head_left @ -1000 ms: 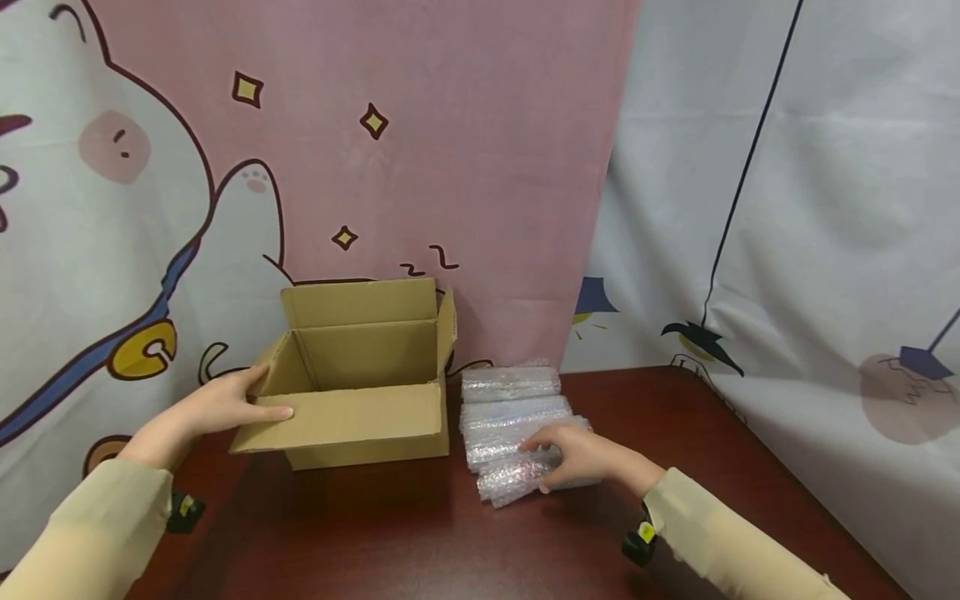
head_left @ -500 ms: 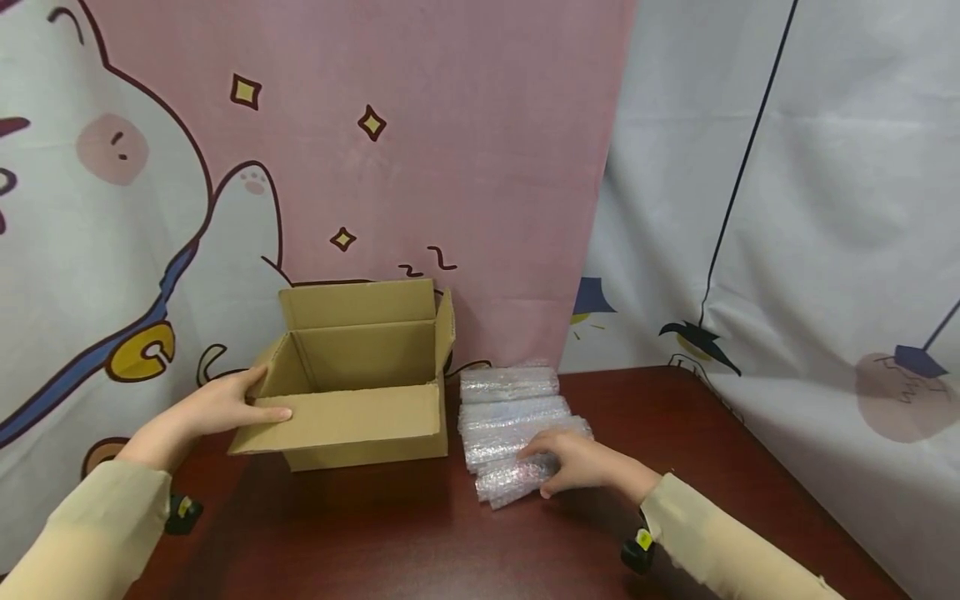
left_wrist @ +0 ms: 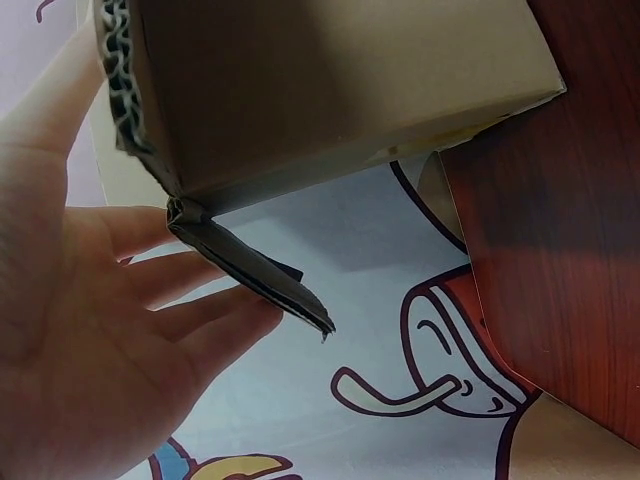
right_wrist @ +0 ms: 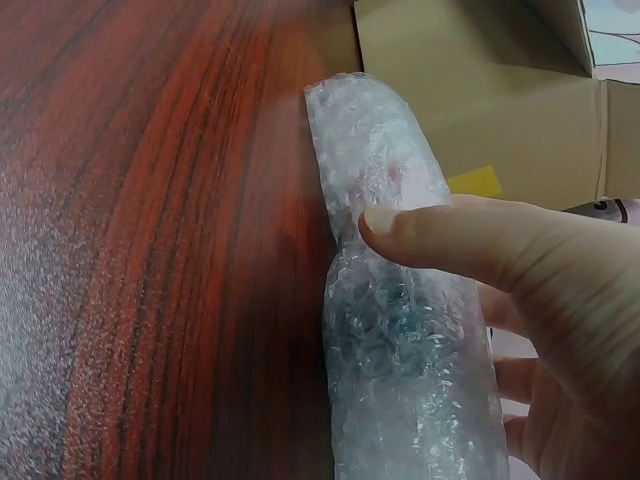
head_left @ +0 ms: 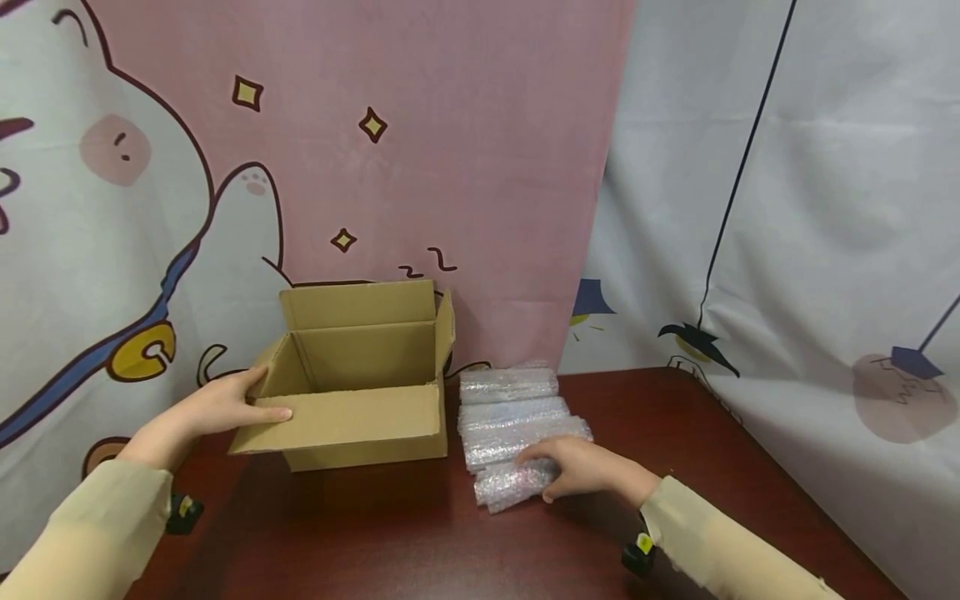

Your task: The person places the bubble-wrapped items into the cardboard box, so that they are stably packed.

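At the left front corner of an open cardboard box (head_left: pixel 367 421), my left hand (head_left: pixel 213 408) holds the flaps. Its thumb lies over the front flap, and the left wrist view shows its fingers against the underside of a side flap (left_wrist: pixel 255 268). My right hand (head_left: pixel 592 468) grips the nearest bubble-wrapped bundle (head_left: pixel 510 487), which rests on the table. In the right wrist view the thumb presses one side of this long bundle (right_wrist: pixel 400 330), while the fingers are partly hidden along the other. Its contents are blurred by the wrap.
Several more bubble-wrapped bundles (head_left: pixel 510 412) lie in a row behind the held one, right of the box. The dark red-brown table (head_left: pixel 420 542) ends at a patterned curtain (head_left: pixel 510 167) behind and at the right. Yellow tape (right_wrist: pixel 475 182) shows on the box.
The right hand has settled a little lower and closed in around the nearest bundle, which has shifted very slightly. The left hand and the box stay where they were.
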Motion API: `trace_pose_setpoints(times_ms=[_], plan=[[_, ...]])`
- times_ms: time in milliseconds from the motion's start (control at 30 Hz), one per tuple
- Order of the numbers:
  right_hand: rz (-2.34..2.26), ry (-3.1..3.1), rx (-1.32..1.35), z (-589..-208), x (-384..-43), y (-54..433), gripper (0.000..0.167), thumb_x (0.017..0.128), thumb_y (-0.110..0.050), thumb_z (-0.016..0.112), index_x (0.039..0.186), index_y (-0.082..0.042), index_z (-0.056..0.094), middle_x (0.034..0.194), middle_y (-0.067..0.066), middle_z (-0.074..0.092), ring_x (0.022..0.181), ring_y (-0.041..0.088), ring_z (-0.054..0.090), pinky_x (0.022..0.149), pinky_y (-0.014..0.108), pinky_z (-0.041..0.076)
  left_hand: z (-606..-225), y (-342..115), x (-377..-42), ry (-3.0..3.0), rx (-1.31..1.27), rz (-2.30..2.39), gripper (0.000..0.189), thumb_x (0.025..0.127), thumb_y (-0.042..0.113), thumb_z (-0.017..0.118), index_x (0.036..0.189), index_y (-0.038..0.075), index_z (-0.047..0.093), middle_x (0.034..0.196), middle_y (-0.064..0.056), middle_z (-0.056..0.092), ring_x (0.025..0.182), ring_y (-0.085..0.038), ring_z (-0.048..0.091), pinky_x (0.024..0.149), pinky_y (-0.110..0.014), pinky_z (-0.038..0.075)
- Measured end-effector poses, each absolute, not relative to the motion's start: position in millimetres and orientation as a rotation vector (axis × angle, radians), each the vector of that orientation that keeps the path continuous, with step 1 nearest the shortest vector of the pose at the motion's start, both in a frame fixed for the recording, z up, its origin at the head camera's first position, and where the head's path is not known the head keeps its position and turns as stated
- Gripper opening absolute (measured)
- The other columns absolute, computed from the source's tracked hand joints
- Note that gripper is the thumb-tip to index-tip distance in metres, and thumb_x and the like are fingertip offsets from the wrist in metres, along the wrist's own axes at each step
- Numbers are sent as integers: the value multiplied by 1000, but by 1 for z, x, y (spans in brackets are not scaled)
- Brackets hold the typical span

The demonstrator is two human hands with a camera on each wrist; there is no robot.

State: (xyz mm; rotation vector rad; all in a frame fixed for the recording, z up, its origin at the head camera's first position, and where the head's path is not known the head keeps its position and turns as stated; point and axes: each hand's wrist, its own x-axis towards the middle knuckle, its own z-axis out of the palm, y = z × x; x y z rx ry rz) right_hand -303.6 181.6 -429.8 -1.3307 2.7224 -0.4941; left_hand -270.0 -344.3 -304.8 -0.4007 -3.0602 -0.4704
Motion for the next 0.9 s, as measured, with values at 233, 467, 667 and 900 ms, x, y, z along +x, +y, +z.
trace_pose_setpoints(times_ms=[233,467,667,900], plan=[[-554,2691,-1271,-427,-303,181,56,72,-14,82,125,-21,65,122,-9,63,111,10,56,91,36,49,-305,-345,-270,-3060,-401,-472,105,83,53,70,143,-20,23,139,-43,34,121,-58,41,91,-65,39],[-604,2645,-1159,-421,-305,182,55,74,-13,81,125,-28,65,120,-15,62,97,5,54,83,29,48,-304,-345,-270,-3048,-416,-475,104,83,52,71,144,-18,24,138,-42,37,120,-58,42,90,-65,40],[-611,2634,-1128,-412,-307,183,57,76,-15,80,127,-31,63,123,-15,60,108,6,55,85,32,50,-304,-344,-270,-3057,-410,-471,104,83,53,70,144,-19,24,138,-42,35,120,-58,41,91,-65,40],[-639,2617,-1168,-396,-312,184,61,76,-18,82,132,-28,61,126,-13,60,110,9,56,88,35,50,-305,-346,-271,-3058,-415,-487,104,83,52,70,145,-17,23,139,-42,36,120,-57,42,90,-65,40]])
